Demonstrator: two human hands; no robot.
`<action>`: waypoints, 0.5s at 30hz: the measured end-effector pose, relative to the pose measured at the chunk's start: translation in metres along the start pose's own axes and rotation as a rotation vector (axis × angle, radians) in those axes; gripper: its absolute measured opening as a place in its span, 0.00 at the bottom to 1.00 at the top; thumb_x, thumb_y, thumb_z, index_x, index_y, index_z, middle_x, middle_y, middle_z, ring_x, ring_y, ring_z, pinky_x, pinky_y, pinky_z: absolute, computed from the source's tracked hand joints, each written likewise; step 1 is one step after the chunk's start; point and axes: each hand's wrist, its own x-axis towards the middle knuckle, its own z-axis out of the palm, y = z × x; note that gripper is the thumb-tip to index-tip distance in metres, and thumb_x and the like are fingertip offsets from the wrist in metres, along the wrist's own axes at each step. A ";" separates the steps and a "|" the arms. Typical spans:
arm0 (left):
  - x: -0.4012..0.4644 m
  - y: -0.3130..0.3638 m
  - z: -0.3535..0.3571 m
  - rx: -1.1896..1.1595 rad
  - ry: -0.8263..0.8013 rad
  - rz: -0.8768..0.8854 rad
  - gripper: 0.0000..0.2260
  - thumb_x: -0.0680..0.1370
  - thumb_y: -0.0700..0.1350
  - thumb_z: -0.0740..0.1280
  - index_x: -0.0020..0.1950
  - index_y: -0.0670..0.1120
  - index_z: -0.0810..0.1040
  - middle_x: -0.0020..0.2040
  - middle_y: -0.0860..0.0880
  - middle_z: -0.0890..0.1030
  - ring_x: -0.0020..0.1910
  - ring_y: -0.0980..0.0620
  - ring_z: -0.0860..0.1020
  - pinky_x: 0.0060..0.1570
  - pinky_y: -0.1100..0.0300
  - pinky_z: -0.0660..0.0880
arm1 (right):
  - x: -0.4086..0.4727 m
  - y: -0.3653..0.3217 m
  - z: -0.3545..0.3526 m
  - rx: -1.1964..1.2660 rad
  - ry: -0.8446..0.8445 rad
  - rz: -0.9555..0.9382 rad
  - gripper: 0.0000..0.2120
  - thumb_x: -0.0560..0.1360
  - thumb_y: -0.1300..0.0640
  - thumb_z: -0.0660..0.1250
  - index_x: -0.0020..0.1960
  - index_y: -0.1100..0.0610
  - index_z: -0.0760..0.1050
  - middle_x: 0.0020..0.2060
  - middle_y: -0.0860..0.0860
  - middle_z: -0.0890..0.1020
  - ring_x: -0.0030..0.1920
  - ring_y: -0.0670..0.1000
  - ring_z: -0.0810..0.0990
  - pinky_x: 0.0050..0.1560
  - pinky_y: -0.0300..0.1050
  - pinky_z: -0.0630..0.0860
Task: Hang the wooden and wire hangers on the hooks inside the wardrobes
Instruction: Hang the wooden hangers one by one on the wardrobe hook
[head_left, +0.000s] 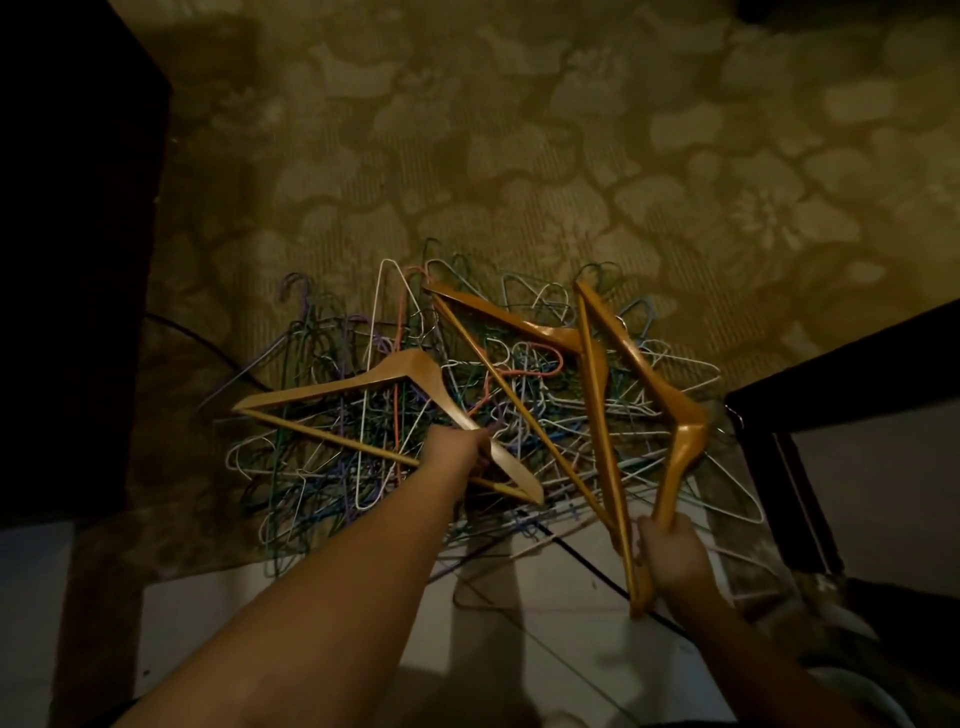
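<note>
At the far left stands a dark piece of furniture (78, 249), perhaps a wardrobe side, though it is too dim to tell. Next to it a dark cable (208, 343) runs across the patterned carpet (519, 130) into the pile of wire hangers (363, 441), a many-coloured tangle lying on the carpet and partly on a pale sheet or board (311, 623) nearer the person.

The left hand (462, 449) reaches out over the pile, and its grip is clenched round a wooden hanger (395, 379) near the neck. This hanger's long axis runs left to right, with one arm pointing left and the other ending just right of the hand. Whether it is lifted free of the wires beneath cannot be told.

Further right, the right hand (670, 551) is clenched on the near ends of a bunch of wooden hangers (597, 374), two or three, which fan up and away from the grip, their long axes pointing away from the person.

At the right edge is more dark furniture (831, 374). No hooks are in view, so I judge the gathering step is in hand; the left hand's hanger lies left of the bunch and would need to swing right to join it.
</note>
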 end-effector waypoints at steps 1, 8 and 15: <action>0.000 -0.001 0.000 -0.019 0.001 -0.001 0.20 0.71 0.38 0.74 0.60 0.37 0.74 0.44 0.39 0.81 0.37 0.42 0.80 0.42 0.48 0.82 | 0.000 0.001 -0.001 0.008 0.013 0.013 0.07 0.78 0.59 0.63 0.41 0.57 0.71 0.33 0.56 0.77 0.35 0.56 0.77 0.40 0.51 0.74; -0.006 0.006 0.000 -0.123 0.020 0.047 0.23 0.73 0.47 0.75 0.62 0.39 0.72 0.45 0.41 0.82 0.35 0.45 0.80 0.32 0.55 0.77 | -0.007 -0.005 -0.017 0.042 0.025 -0.042 0.04 0.78 0.60 0.62 0.45 0.60 0.73 0.33 0.57 0.75 0.32 0.55 0.74 0.34 0.48 0.72; -0.030 0.013 -0.020 -0.042 0.075 0.090 0.07 0.80 0.42 0.63 0.56 0.41 0.73 0.40 0.42 0.76 0.35 0.46 0.74 0.33 0.54 0.73 | -0.018 -0.043 -0.035 0.005 0.021 -0.123 0.06 0.78 0.59 0.61 0.51 0.62 0.73 0.34 0.58 0.75 0.33 0.56 0.75 0.35 0.50 0.73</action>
